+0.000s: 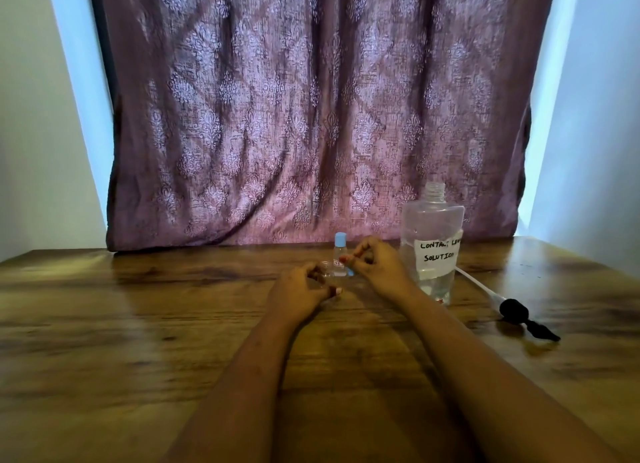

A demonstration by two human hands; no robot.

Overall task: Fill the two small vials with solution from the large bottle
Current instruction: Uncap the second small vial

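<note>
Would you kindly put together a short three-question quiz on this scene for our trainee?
1. True or false: the left hand holds an open vial.
2. What lies on the table to the right of the bottle? A spoon; B dropper; C funnel.
3. Fill in: the capped vial has a ____ cap.
Key: 1 true; 2 B; 3 blue.
</note>
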